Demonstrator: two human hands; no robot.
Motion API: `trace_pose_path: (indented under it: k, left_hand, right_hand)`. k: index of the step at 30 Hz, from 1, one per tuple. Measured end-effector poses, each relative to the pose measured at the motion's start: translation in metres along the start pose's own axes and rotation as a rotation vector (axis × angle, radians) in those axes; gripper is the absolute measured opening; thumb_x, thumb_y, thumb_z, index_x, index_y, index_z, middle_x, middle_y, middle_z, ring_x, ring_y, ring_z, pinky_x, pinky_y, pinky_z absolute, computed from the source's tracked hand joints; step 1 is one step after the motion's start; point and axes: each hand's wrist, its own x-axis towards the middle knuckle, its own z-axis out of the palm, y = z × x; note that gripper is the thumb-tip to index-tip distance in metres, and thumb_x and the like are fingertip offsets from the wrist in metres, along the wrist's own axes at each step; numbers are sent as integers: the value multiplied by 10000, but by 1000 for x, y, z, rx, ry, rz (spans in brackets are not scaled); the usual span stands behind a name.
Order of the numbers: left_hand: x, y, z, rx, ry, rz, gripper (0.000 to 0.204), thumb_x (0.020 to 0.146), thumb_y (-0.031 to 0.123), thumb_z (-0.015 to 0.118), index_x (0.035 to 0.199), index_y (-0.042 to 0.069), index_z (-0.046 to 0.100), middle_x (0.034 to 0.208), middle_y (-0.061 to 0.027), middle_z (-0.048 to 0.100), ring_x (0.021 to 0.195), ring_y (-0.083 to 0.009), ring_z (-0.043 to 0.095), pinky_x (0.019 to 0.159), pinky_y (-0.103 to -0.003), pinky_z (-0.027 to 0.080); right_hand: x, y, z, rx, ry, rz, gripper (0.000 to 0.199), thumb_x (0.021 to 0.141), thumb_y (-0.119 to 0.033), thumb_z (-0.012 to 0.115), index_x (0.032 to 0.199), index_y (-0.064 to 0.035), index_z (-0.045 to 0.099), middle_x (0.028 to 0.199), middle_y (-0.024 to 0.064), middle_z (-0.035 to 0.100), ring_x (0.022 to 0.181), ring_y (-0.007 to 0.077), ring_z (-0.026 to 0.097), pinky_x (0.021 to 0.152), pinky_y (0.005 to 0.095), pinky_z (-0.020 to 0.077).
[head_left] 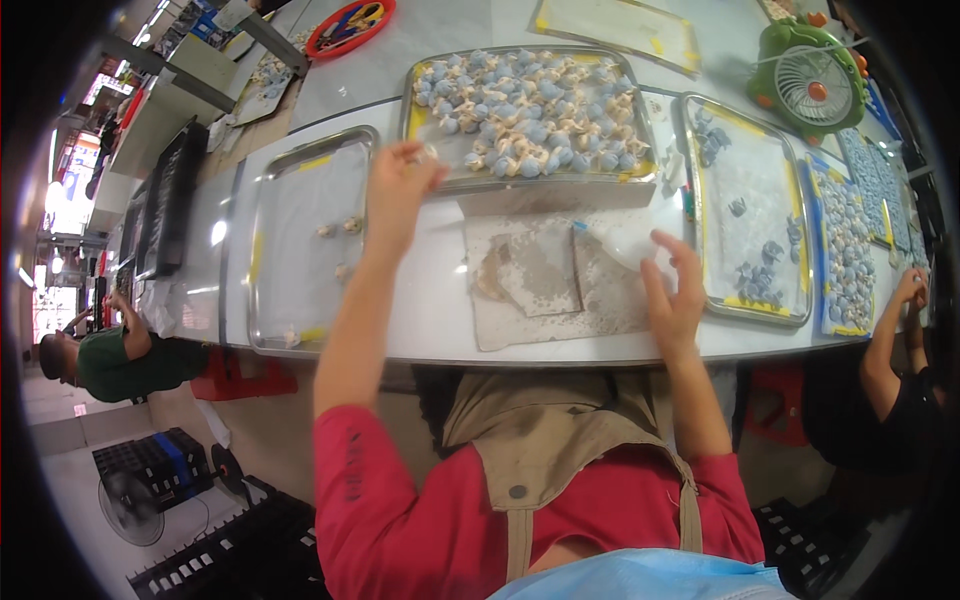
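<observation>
Small blue-and-cream pieces [530, 110] fill the far tray [425, 75]. Left hand [397, 185], fingers pinched at its near rim, appears to be picking one; contents unclear. Right hand [672, 290] grips a clear squeeze bottle [622, 240] over the stained mat [550, 285]. The left tray [290, 160], nearly bare, stands beside; no obstruction noted

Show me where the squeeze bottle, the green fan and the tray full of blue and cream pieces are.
squeeze bottle [625, 243], head view, on its clear body beside the right hand.
green fan [808, 82], head view, on its round front grille.
tray full of blue and cream pieces [545, 181], head view, on its near metal rim.
</observation>
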Motion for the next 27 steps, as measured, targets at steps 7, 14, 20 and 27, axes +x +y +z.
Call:
trace_pose_path:
  k: [7,14,20,27]
  left_hand:
    - [-148,4,19,-598,-350,-444,346,856,120,557,1180,49,458,992,-101,604,780,-114,562,660,-218,455]
    - [-194,0,66,-745,-438,-847,346,871,51,514,1211,41,449,1124,-134,561,923,-200,591,747,-242,488]
    - [-195,-10,75,-529,-444,-522,437,837,-4,556,1250,8,414,1102,-98,554,860,-127,554,756,-224,464]
    - [-201,-5,77,-429,-355,-484,357,818,-9,591,1151,-6,461,1012,-78,557,816,-124,577,726,-230,467]
  right_hand:
    - [4,0,9,-44,-241,138,364,721,-147,692,1046,-35,573,930,121,579,827,267,531,708,352,423]
    - [-6,-3,0,74,-239,262,338,706,-144,712,989,-28,569,873,99,599,751,205,574,636,292,458]
    - [-30,-18,-34,611,-209,574,272,790,-92,660,1010,-18,517,853,33,582,734,73,534,621,216,442]
    - [-48,-39,-61,651,-253,471,302,755,-50,689,995,-13,509,845,28,584,691,67,533,592,203,439]
